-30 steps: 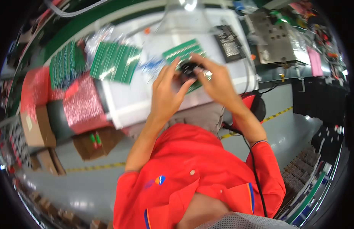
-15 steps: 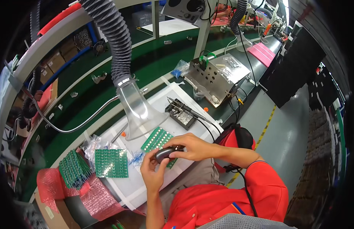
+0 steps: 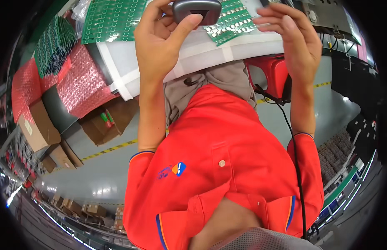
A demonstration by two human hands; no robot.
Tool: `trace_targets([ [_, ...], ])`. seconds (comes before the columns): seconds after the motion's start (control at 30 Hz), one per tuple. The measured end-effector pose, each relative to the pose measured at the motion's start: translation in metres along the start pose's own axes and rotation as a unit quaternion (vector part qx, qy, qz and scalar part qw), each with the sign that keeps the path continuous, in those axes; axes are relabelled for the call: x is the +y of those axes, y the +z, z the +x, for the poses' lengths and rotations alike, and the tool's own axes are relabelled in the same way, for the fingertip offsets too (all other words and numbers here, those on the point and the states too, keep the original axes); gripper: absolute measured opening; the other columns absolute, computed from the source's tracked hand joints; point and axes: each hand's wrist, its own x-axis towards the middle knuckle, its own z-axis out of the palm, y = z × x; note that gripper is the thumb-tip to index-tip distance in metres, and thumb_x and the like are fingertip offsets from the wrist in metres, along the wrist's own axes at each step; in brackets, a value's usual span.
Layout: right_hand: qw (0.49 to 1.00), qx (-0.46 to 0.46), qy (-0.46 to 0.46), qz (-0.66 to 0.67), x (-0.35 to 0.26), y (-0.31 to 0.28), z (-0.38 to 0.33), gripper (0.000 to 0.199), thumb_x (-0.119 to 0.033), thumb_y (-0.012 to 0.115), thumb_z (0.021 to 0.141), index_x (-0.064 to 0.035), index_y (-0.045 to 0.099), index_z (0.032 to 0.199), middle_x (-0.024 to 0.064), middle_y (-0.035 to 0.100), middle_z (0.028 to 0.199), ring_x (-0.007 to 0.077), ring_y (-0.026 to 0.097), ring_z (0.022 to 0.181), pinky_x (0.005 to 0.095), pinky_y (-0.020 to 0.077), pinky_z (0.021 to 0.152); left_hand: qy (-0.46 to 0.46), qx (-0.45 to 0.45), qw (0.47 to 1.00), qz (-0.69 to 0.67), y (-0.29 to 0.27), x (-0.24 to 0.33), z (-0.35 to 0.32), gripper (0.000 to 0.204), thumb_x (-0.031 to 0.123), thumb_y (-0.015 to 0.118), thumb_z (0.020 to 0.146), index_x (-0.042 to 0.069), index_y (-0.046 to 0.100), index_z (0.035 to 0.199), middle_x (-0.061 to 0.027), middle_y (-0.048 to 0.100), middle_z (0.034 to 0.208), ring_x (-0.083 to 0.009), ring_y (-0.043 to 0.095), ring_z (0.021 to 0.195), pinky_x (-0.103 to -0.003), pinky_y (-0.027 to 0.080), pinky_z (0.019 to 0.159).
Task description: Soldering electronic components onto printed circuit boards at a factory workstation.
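Scanner [image 3: 196, 9] raised above green board [image 3: 231, 21] on white bench [image 3: 201, 50], clasped in left hand [image 3: 160, 46]. Right hand [image 3: 295, 39] beside it, fingers spread, empty. Work judged midway; board stacks [image 3: 110, 18] remaining.

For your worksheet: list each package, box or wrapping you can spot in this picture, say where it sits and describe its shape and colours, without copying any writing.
Pink bubble-wrap bags: left of the white table, crumpled, shiny pink-red.
Open cardboard box: on the floor below the table edge, brown, with small red and green items inside.
Closed cardboard box: far left, brown, rectangular, pale label on its side.
Row of cardboard boxes: lower left along the floor, small, brown.
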Motion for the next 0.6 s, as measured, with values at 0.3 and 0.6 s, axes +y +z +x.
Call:
trace_targets([
  [0.3,0.924,-0.345,-0.051,-0.158,0.037,0.098,-0.067,0.026,0.004,0.063,0.090,-0.0024,0.072,0.113,0.0154,0.071,0.113,0.0358,0.069,0.101,0.0402,0.0572,0.088,0.064,0.011,0.998,-0.026,-0.048,0.006,-0.005,0.050,-0.004,0.074,0.093,-0.004,0.055,0.139,-0.0137,0.065,0.122,-0.0194,0.067,0.104,-0.031,0.058,0.085],
  [0.6,0.807,-0.414,-0.289,-0.305,0.157,0.191,-0.099,0.017,-0.011,0.060,0.088,-0.0051,0.071,0.099,0.0116,0.063,0.106,0.0288,0.069,0.103,0.0403,0.0574,0.084,0.059,0.021,0.997,-0.039,-0.055,0.017,-0.042,0.049,-0.002,0.076,0.094,-0.003,0.055,0.138,-0.0103,0.065,0.117,-0.0162,0.067,0.103,-0.028,0.058,0.086],
])
